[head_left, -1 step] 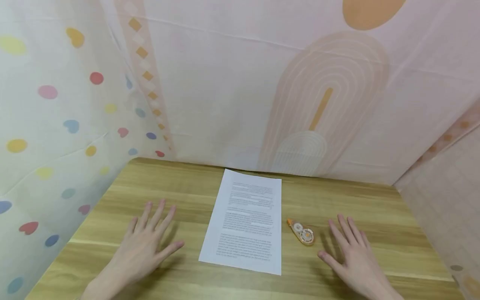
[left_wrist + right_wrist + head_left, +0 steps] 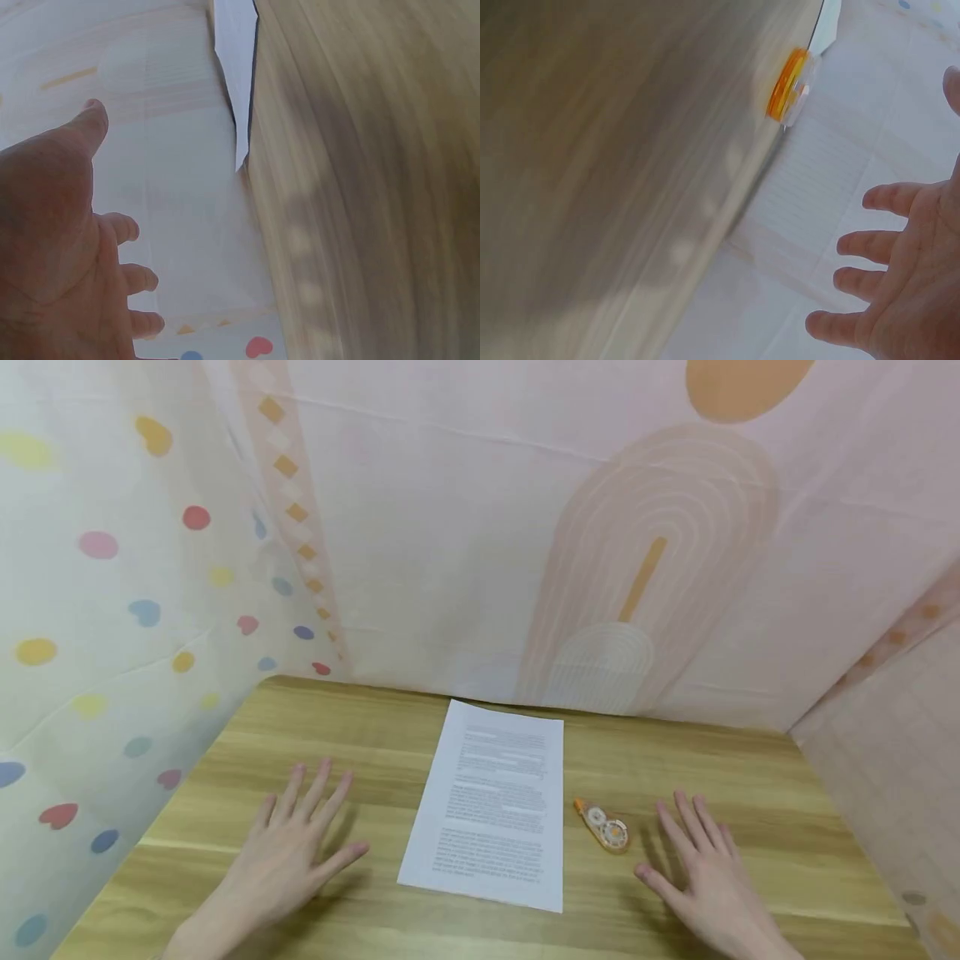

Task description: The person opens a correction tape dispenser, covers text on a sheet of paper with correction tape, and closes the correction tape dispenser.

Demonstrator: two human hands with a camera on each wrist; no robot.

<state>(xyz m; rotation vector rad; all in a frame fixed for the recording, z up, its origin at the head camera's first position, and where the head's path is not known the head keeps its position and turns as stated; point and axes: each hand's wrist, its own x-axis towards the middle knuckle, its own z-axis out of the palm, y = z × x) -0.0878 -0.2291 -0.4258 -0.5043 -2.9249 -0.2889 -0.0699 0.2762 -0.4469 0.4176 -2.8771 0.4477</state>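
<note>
A sheet of white paper (image 2: 491,814) printed with lines of text lies on the table between the two hands. Just right of it rests an orange and clear correction tape dispenser (image 2: 603,827), its orange tip pointing to the far left; the right wrist view shows the correction tape (image 2: 789,86) from the side. My left hand (image 2: 288,852), fingers spread and palm down, is held over the table left of the paper, holding nothing. My right hand (image 2: 708,872) is spread likewise to the right of the correction tape, also holding nothing. Shadows fall beneath both hands.
The wood-grain table (image 2: 360,718) reaches back to a pale patterned cloth (image 2: 435,568) hanging behind it. A white cloth with coloured dots and hearts (image 2: 112,593) hangs along the left side. Another pale patterned cloth (image 2: 885,735) borders the right.
</note>
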